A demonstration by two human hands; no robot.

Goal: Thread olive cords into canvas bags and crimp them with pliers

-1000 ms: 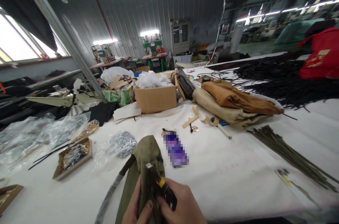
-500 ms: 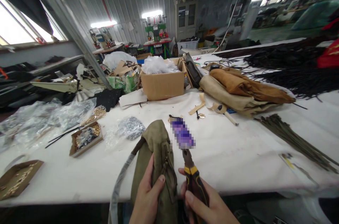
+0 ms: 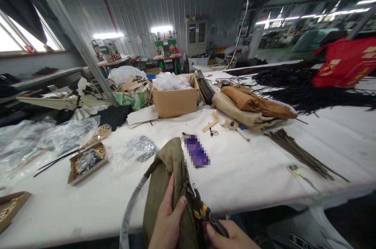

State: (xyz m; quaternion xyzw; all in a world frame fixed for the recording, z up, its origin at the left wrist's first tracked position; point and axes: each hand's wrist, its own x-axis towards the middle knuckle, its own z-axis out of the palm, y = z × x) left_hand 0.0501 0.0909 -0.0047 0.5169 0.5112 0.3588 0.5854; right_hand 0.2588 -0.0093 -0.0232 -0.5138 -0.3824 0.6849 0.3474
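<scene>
Pliers (image 3: 207,212) nearer the olive bag (image 3: 160,190), hands (image 3: 168,217) clamped one on each, clear plastic (image 3: 170,81) in the cardboard box (image 3: 176,104)

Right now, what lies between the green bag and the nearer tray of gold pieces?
The head view shows a clear plastic bag of silvery pieces between the tray and the green bag, whose strap curves along that side.

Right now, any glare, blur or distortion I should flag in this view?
Head view: window and tube lights blown out to white; head view: far-right background dim and soft, pliers a little soft but readable beside the olive bag; head view: edges look stretched, wide-angle style; head view: purple patch pixelated, detail lost.
</scene>
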